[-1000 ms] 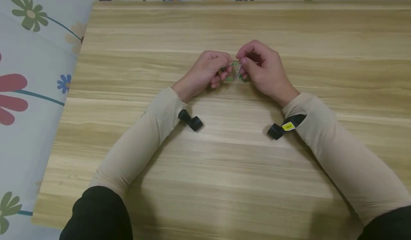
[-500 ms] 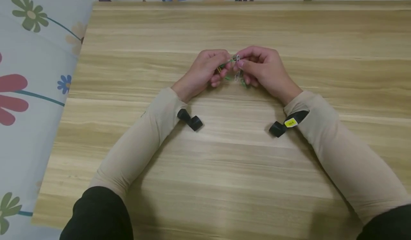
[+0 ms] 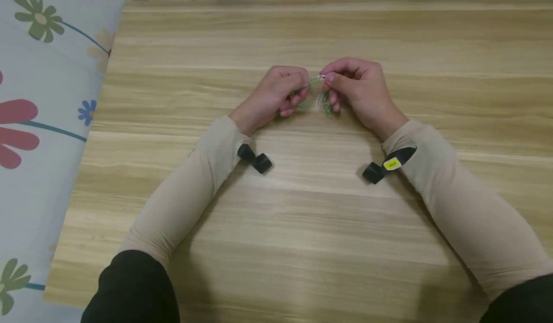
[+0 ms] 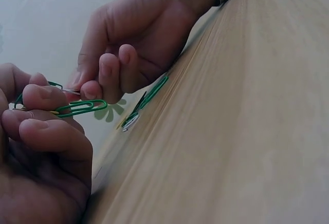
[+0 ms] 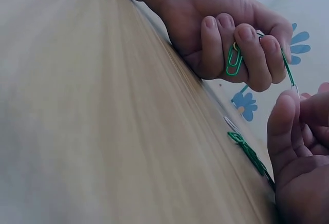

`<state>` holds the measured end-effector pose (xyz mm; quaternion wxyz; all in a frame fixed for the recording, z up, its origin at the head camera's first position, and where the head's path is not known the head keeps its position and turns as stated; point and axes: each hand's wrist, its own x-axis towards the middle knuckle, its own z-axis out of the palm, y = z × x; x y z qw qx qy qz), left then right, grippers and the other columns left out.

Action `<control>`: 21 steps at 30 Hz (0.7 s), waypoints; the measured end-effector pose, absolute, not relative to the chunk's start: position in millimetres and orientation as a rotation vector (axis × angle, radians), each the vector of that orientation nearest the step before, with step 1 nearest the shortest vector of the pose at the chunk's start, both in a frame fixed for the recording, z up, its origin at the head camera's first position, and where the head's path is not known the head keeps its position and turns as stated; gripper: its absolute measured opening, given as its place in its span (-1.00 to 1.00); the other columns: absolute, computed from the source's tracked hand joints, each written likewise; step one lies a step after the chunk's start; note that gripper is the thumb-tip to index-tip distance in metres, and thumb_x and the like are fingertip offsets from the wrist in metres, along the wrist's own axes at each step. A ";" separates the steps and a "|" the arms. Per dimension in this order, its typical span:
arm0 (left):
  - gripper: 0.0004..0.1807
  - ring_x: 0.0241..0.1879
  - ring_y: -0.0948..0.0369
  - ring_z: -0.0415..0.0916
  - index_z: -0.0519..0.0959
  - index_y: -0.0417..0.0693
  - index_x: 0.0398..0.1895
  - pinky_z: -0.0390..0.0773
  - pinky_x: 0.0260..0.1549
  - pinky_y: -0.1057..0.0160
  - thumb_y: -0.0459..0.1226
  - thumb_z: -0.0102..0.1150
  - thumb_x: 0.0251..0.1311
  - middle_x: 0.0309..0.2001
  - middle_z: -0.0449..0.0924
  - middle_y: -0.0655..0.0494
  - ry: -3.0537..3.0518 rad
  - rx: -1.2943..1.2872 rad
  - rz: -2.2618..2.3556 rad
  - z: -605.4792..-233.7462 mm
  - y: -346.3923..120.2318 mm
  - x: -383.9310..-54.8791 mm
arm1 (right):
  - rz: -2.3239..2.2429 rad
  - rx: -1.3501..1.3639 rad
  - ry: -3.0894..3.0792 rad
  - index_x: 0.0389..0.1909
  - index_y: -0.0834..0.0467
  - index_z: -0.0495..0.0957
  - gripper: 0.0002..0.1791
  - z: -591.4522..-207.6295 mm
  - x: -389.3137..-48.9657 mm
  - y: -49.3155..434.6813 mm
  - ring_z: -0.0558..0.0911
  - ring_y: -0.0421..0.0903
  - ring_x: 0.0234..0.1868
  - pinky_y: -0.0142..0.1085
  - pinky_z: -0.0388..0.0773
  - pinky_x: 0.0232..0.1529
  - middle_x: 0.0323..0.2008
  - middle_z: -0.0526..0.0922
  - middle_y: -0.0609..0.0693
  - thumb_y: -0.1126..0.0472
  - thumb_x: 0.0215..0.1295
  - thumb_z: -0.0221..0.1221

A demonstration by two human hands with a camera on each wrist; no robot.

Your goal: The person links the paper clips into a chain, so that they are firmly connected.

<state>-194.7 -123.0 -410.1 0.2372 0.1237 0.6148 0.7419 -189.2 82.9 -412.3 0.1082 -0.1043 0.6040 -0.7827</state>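
Steadying at left: hold the green clip [image 5: 289,70] firmly, pinched in the left hand [image 3: 281,91], end exposed toward the right; avoid tangling the second green clip [image 5: 234,63] tucked lower among the same fingers. At right, preferably turn the white clip [image 3: 321,77] gently within the thumb-and-finger pinch of the right hand [image 3: 360,90], forcing no wire. Find the green clip projecting from the left fingertips; the white clip at its far end, in the right fingertips, linkage unclear; below, on the table [image 3: 302,217], a loose white clip [image 3: 319,101], then loose green clips [image 4: 153,92] nearer the right fingers.
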 end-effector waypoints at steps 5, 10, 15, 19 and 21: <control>-0.70 -0.79 0.31 0.12 0.42 -0.20 -0.61 0.10 -0.85 0.41 -0.44 -0.13 0.31 -0.66 0.29 0.07 1.679 0.387 2.008 -408.4 -120.4 -195.7 | -2.300 -0.296 1.802 -0.28 0.39 0.66 -0.88 -410.3 -187.0 84.5 0.54 -0.10 -0.66 -0.34 0.57 -0.67 -0.50 0.61 0.18 0.53 0.36 0.14; -0.69 -0.78 0.31 0.14 0.44 -0.19 -0.62 0.12 -0.86 0.41 -0.42 -0.11 0.32 -0.67 0.30 0.08 1.686 0.363 2.024 -406.4 -119.0 -195.6 | -2.340 -0.294 1.704 -0.27 0.44 0.63 -0.87 -410.3 -188.3 86.1 0.54 -0.08 -0.66 -0.32 0.58 -0.68 -0.51 0.59 0.19 0.55 0.35 0.10; -0.67 -0.79 0.32 0.13 0.43 -0.21 -0.62 0.13 -0.86 0.41 -0.42 -0.10 0.37 -0.68 0.30 0.08 1.653 0.313 2.068 -406.8 -120.6 -195.3 | -2.376 -0.277 1.521 -0.24 0.48 0.60 -0.89 -411.0 -191.5 87.8 0.54 -0.06 -0.62 -0.32 0.57 -0.66 -0.49 0.57 0.20 0.54 0.38 0.09; -0.66 -0.79 0.32 0.12 0.42 -0.23 -0.61 0.14 -0.86 0.40 -0.41 -0.09 0.40 -0.68 0.30 0.08 1.631 0.311 2.088 -408.8 -122.5 -195.3 | -2.371 -0.273 1.427 -0.23 0.48 0.59 -0.89 -411.5 -193.7 89.4 0.55 -0.06 -0.61 -0.33 0.58 -0.65 -0.47 0.57 0.20 0.52 0.40 0.10; -0.66 -0.79 0.32 0.12 0.42 -0.23 -0.61 0.14 -0.86 0.40 -0.41 -0.10 0.40 -0.68 0.29 0.07 1.628 0.324 2.096 -410.6 -123.3 -195.1 | -2.357 -0.281 1.402 -0.22 0.48 0.58 -0.89 -412.0 -194.2 90.2 0.56 -0.06 -0.61 -0.34 0.58 -0.65 -0.47 0.58 0.19 0.50 0.41 0.10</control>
